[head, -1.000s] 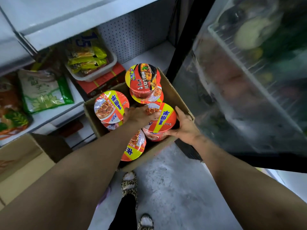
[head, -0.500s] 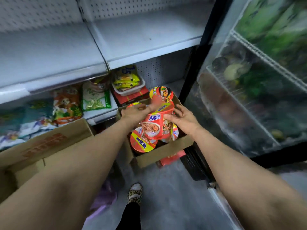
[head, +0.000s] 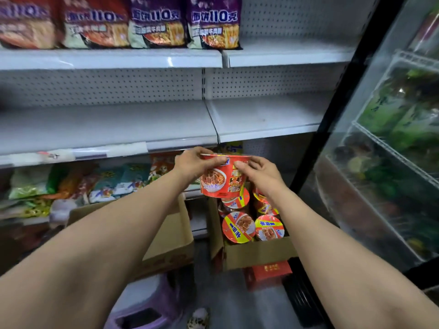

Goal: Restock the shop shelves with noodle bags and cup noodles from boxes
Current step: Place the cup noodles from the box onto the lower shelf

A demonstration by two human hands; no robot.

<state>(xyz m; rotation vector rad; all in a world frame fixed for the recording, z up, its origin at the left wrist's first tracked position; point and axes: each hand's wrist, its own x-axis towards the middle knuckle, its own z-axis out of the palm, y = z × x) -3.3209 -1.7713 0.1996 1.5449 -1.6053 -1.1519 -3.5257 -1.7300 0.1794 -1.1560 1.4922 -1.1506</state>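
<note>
Cup noodle point(head: 219, 184) (probably upright) gripped by left hand point(head: 192, 162) and right hand point(head: 260, 173).

A small shop is showing here — white pegboard-backed shelves point(head: 261, 119) are carrying noodle bags point(head: 156, 22) in a row along the top shelf's front edge, a glass-door cooler point(head: 392, 162) is standing at their right end, and a cardboard box point(head: 256, 254) is holding cup noodles point(head: 238, 227).

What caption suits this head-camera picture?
Left hand and right hand hold a red noodle cup above its cardboard box.
</note>
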